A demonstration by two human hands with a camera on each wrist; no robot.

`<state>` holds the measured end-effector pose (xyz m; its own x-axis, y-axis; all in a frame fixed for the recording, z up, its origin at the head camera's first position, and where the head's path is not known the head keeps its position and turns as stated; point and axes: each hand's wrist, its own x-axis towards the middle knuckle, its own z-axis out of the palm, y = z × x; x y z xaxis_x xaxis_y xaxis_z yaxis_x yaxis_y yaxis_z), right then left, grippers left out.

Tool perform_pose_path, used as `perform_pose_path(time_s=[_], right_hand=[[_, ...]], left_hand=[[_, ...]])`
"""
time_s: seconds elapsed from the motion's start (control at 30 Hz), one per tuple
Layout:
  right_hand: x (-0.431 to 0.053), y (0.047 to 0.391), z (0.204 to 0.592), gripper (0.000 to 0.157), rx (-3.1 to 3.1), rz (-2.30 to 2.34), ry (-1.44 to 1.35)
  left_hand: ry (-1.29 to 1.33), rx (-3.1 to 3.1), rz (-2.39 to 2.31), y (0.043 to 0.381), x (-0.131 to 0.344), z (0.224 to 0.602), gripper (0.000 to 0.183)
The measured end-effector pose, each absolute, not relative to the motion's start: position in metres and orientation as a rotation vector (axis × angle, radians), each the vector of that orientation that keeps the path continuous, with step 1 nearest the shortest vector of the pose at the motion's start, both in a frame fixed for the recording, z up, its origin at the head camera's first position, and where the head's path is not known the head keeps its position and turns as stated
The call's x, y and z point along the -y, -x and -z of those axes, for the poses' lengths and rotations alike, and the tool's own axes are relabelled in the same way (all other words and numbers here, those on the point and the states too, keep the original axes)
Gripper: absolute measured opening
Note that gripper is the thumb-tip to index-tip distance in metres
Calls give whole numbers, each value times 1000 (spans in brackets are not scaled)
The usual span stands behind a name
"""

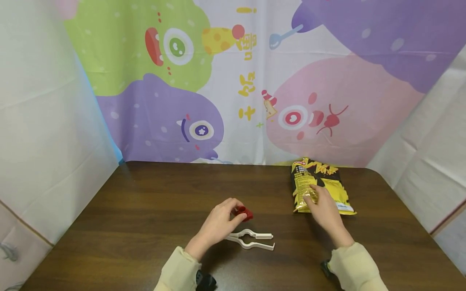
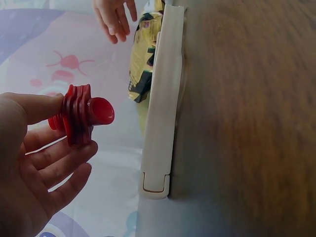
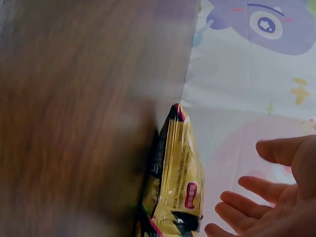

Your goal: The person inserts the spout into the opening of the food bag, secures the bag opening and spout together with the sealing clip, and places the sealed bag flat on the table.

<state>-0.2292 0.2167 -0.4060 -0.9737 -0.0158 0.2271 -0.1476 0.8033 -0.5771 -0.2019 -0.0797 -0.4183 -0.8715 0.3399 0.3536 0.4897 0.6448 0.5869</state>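
Between thumb and fingers, my left hand [image 1: 214,222] pinches a red ribbed plastic spout [image 2: 76,116], whose round opening points away from the palm in the left wrist view. Just below that hand lies a white bag clip [image 1: 263,236], its two long arms spread apart, each with a curved bend midway; the hand covers its hinged end in the head view. My right hand [image 1: 327,212] overlaps a yellow and black snack bag [image 1: 333,188] in the head view. From the right wrist, its loosely spread fingers [image 3: 244,205] show beside the bag with nothing between them.
The dark wood table [image 1: 164,190] carries the bag near its back right edge. Behind it hangs a white curtain [image 1: 244,141] with cartoon monsters, and pale cloth [image 1: 43,101] encloses both sides.
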Motion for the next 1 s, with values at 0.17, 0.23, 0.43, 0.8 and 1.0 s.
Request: perform_pose_path(time_s=[0.17,0.23,0.43,0.8,1.0], right_hand=[[-223,231,406,65,2858,-896,-174],[-226,233,407,69,2866,-897,-175],[-235,237,410,76,2839,-873,-138],[-249,238,413,92,2789,-933,-15],[-255,240,416,89,2796,-864,29]], left_hand=[[680,2654,1022,203,80,419,16],[677,2660,1022,203,80,419,16],[686,2674,1086,203,78,417,15],[683,2701,1084,204,78,418,17],[688,2711,1094,206,78,420,18]])
